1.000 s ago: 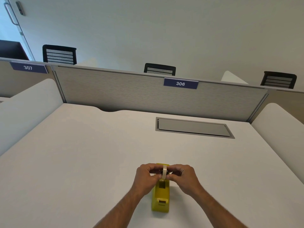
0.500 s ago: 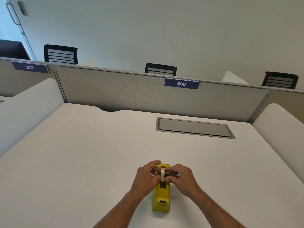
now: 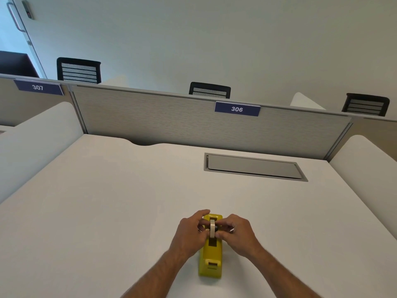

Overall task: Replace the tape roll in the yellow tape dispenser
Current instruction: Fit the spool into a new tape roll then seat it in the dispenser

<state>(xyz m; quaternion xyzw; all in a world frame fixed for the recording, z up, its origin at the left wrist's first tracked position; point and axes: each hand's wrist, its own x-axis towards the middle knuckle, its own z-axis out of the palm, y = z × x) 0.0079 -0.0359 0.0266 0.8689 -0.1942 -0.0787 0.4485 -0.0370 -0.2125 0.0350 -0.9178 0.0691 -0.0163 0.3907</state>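
A yellow tape dispenser point(image 3: 211, 259) stands lengthwise on the white desk point(image 3: 107, 211), its cutter end toward me. A thin beige tape roll point(image 3: 212, 228) on a dark hub sits upright at the dispenser's slot, near its far end. My left hand point(image 3: 190, 231) pinches the roll's hub from the left side. From the right, my right hand point(image 3: 237, 232) pinches it with fingertips. Whether the hub rests in the cradle is hidden by my fingers.
A grey flip-lid cable box point(image 3: 253, 166) is set into the desk at the back right. A grey partition point(image 3: 171, 119) with a "306" label point(image 3: 237, 108) closes the far edge. White curved side panels point(image 3: 32, 143) flank the desk. Black chair backs show behind.
Both hands have lowered the tape roll a little into the dispenser's far end. The dispenser has stayed in place.
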